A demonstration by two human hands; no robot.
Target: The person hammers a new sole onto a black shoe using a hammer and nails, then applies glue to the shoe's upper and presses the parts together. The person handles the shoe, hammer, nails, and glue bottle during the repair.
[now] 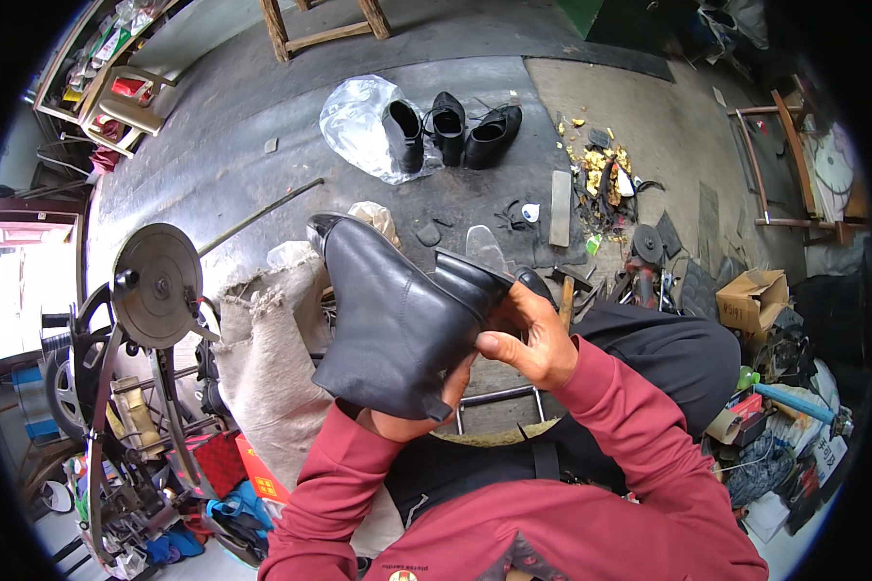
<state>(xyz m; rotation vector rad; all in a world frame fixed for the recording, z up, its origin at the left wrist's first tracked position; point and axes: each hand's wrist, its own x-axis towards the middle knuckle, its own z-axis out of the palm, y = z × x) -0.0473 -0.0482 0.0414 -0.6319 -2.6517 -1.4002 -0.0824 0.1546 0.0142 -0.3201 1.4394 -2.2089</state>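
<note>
A black leather ankle boot (383,295) lies on its side above my lap, its toe pointing up and to the left. Its heel (470,281) faces right. My left hand (412,421) supports the boot's shaft from beneath, mostly hidden by the leather. At the heel end, my right hand (533,339) grips with the thumb on the near side and the fingers curled round the edge. A pale worn cloth (271,387) hangs just left of the boot.
A hand-cranked machine with a round wheel (157,286) stands at left. Black shoes (448,128) sit ahead by a clear plastic bag (358,116). Scraps (606,174) and a flat grey bar (560,208) lie farther right. An open cardboard box (751,300) stands among clutter at right.
</note>
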